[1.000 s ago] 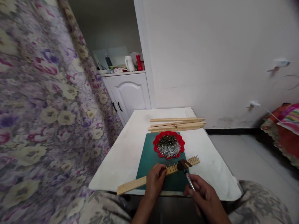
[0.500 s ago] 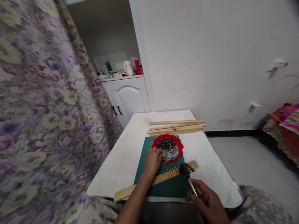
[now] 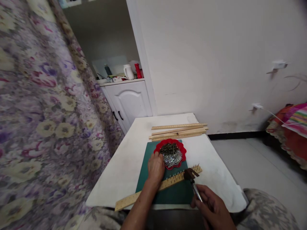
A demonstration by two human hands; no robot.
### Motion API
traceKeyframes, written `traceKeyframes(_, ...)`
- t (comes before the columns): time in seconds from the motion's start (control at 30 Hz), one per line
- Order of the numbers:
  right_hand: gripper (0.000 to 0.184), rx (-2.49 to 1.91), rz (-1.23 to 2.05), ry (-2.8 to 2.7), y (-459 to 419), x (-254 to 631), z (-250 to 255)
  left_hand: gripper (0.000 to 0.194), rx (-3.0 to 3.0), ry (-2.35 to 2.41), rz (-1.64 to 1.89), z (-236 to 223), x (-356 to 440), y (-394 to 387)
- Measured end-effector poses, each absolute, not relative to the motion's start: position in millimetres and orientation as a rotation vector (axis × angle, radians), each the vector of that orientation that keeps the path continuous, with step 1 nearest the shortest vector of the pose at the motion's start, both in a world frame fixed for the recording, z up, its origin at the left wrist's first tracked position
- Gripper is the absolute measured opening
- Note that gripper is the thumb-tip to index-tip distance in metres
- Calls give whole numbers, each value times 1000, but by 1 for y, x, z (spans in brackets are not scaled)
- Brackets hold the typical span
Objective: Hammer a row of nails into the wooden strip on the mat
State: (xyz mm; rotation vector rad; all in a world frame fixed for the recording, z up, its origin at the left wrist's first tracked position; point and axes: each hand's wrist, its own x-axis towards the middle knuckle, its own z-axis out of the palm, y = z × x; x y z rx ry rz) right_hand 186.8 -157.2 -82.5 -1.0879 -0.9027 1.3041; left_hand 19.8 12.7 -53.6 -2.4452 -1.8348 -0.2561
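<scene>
My left hand [image 3: 155, 165] is at the left rim of a red scalloped bowl [image 3: 183, 150], its fingers curled together with the tips partly hidden. Dark and silvery nails [image 3: 170, 154] fill the bowl in two patches. My right hand [image 3: 212, 204] grips a claw hammer [image 3: 190, 174] by its shiny metal shank, the dark head tilted up over a wooden strip [image 3: 171, 181]. Several nails stand upright along the right part of that strip. Its left part shows small holes or marks, and my left forearm crosses above it. Under the strip and bowl lies a green mat [image 3: 145, 169].
More wooden strips [image 3: 177, 134] lie at the far side of the white-covered table [image 3: 115, 172]. A floral curtain [image 3: 59, 111] hangs on the left. Behind stands a white cabinet [image 3: 130, 99] with a white jug [image 3: 129, 72] on top. My knees flank the table's near edge.
The view has shifted slightly. My left hand stays at the bowl's left rim, and my right hand still holds the hammer above the strip.
</scene>
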Motion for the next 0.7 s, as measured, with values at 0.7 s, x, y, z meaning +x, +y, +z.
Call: traceKeyframes(0.7, 40, -1137, 1224, -865, -163, 164, -66, 10, -3160, -1636, -1417, -79, 0, -130)
